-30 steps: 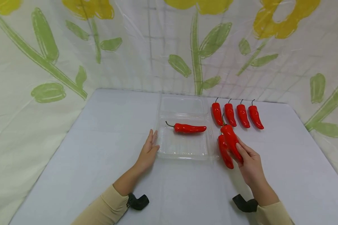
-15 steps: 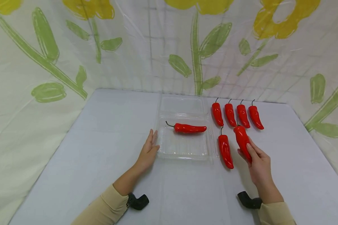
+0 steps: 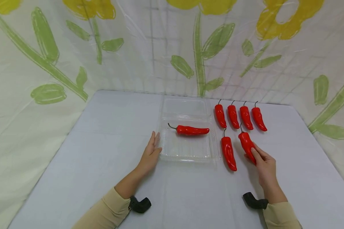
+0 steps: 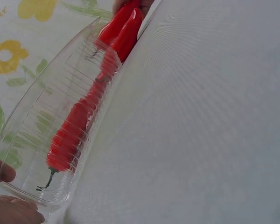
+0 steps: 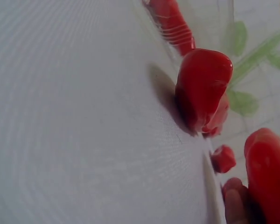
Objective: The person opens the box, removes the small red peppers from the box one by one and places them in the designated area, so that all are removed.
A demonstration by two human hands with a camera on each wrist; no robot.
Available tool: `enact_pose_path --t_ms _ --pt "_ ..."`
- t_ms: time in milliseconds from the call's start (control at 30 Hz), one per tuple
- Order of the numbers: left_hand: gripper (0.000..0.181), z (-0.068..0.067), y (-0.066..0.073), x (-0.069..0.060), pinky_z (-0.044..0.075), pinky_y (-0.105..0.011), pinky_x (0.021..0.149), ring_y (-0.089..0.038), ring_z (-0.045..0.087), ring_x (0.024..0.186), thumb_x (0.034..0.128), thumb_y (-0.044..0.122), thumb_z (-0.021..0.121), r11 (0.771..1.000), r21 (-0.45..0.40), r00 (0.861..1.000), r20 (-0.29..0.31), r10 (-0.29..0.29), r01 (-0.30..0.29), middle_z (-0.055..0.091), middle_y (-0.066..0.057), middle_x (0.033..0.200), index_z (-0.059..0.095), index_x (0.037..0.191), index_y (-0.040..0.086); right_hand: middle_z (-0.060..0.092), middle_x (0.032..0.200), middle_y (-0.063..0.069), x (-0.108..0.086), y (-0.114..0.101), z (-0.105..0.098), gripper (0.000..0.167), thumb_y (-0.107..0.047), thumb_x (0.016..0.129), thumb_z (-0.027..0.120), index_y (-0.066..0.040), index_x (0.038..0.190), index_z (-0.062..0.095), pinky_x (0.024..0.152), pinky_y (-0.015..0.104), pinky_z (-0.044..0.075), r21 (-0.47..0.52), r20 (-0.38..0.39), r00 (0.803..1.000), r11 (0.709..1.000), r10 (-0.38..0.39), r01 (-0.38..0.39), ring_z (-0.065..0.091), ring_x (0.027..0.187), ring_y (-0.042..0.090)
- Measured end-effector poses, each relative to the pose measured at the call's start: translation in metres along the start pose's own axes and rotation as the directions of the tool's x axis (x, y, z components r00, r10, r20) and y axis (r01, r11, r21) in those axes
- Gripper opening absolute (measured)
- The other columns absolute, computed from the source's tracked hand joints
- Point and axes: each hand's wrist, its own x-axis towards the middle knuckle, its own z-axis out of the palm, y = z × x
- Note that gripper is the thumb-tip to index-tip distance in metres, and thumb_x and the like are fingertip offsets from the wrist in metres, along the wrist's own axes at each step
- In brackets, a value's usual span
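A clear plastic clamshell container (image 3: 186, 152) lies open on the table, with one red chili pepper (image 3: 192, 130) lying crosswise in its near half. Along the container's left side, my left hand (image 3: 149, 156) touches the rim with fairly straight fingers; its fingertips (image 4: 4, 171) also show by the clear wall in the left wrist view. My right hand (image 3: 266, 165) pinches the lower part of another red pepper (image 3: 246, 144), stem pointing away from me. Whether this pepper touches the table cannot be told. Just left of it, a further red pepper (image 3: 228, 154) lies beside the container.
Behind the right hand, several red peppers form a row, the leftmost one (image 3: 220, 116) near the container's lid (image 3: 185, 106) and the rightmost one (image 3: 259, 118) farther right. A white-covered table (image 3: 117, 127) lies beneath, backed by a flower-patterned curtain (image 3: 143, 63).
My right hand has carried its pepper rightward, away from the one beside the container, then slightly lower into line with it. The left hand has stayed by the container.
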Motion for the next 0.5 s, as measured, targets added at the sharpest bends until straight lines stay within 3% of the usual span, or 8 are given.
enact_pose_path --t_ms 100,167,367,433,500 --pt "0.068 -0.0006 0.0001 0.0007 0.005 -0.047 0.116 -0.027 0.005 0.145 0.0912 -0.003 0.035 1.000 0.009 1.000 0.002 -0.021 0.021 0.012 -0.016 0.156 -0.003 0.148 -0.002 0.032 0.152 0.007 0.0023 0.0035 0.0003 0.057 -0.050 0.093 0.042 -0.025 0.144 0.034 0.083 0.006 0.044 -0.205 -0.035 0.999 0.979 -0.016 0.009 0.035 0.128 0.017" --pt "0.068 -0.0007 -0.0001 0.0009 0.005 -0.046 0.117 -0.027 0.005 0.145 0.0912 -0.004 0.035 1.000 0.006 1.000 0.003 -0.022 0.022 0.012 -0.016 0.156 -0.003 0.148 -0.002 0.034 0.150 0.009 0.0036 0.0058 0.0006 0.057 -0.050 0.093 0.040 -0.023 0.144 0.034 0.082 0.005 0.043 -0.276 -0.045 0.998 0.961 -0.037 0.024 0.030 0.132 0.024" --pt "0.068 -0.0009 -0.0005 0.0011 0.004 -0.046 0.117 -0.027 0.004 0.145 0.0904 -0.005 0.034 1.000 -0.007 1.000 0.009 -0.009 0.009 0.012 -0.018 0.155 -0.003 0.147 -0.003 0.037 0.145 0.015 0.0061 0.0096 0.0015 0.057 -0.047 0.095 0.039 -0.022 0.145 0.032 0.069 0.000 0.037 -0.344 -0.032 0.996 0.936 -0.088 0.072 0.032 0.128 0.028" --pt "0.068 -0.0012 -0.0015 0.0015 0.003 -0.046 0.117 -0.027 0.003 0.145 0.0903 -0.005 0.033 1.000 -0.008 1.000 0.012 -0.003 0.004 0.011 -0.018 0.155 -0.004 0.147 -0.004 0.035 0.146 0.015 0.0062 0.0100 0.0018 0.057 -0.046 0.095 0.038 -0.022 0.146 0.030 0.076 0.004 0.042 -0.369 -0.023 0.994 0.925 -0.104 0.088 0.032 0.130 0.029" --pt "0.068 -0.0014 -0.0025 0.0020 0.003 -0.046 0.117 -0.028 0.003 0.145 0.0902 -0.005 0.033 1.000 -0.005 1.000 0.012 0.001 0.000 0.011 -0.018 0.155 -0.004 0.147 -0.004 0.032 0.149 0.015 0.0061 0.0104 0.0019 0.057 -0.044 0.096 0.039 -0.022 0.147 0.028 0.092 0.018 0.046 -0.395 -0.006 0.992 0.912 -0.125 0.113 0.030 0.133 0.032"
